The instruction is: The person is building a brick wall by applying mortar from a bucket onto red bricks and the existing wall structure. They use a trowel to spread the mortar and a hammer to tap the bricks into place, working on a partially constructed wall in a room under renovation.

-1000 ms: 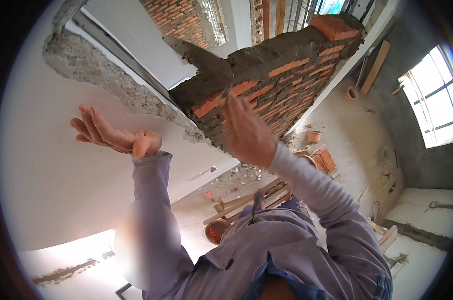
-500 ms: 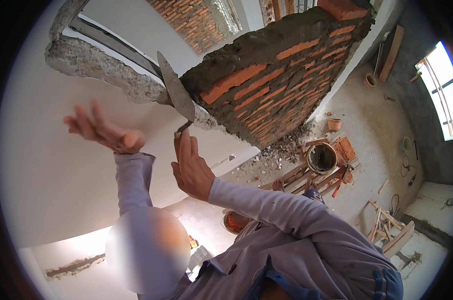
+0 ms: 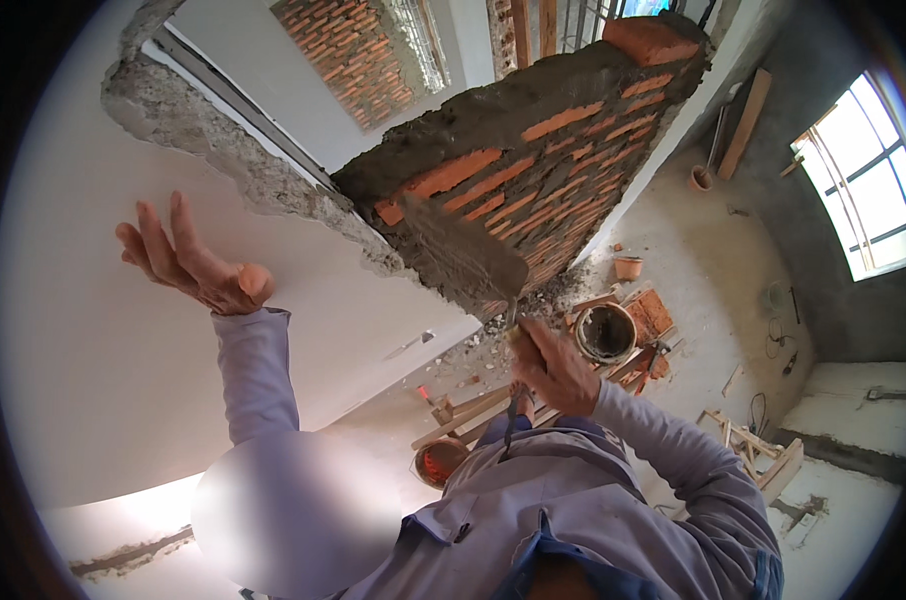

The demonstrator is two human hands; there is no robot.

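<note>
With fingers spread, my left hand [image 3: 188, 262] lies against or just off the white plastered wall [image 3: 303, 330]; I cannot tell whether it touches. My right hand [image 3: 557, 370] grips a trowel by its handle. The trowel's blade [image 3: 473, 252], grey with mortar, lies over the lower left face of the brick wall [image 3: 563, 150], beside the joint with the white wall. Thick grey mortar covers that wall's top and fills the gaps between the orange bricks. A dark streak [image 3: 512, 425] below my right hand is too blurred to name.
Below on the floor stand a bucket of grey mortar [image 3: 634, 336], a small orange bucket [image 3: 628, 268] and a reddish bucket [image 3: 441, 465]. Planks [image 3: 458, 418] lie near my feet, with rubble along the wall's base. A wooden frame [image 3: 763, 452] lies at the right.
My right hand has moved right and down with the trowel, from the broken wall edge to the brick face. The left hand stays raised and spread by the white wall.
</note>
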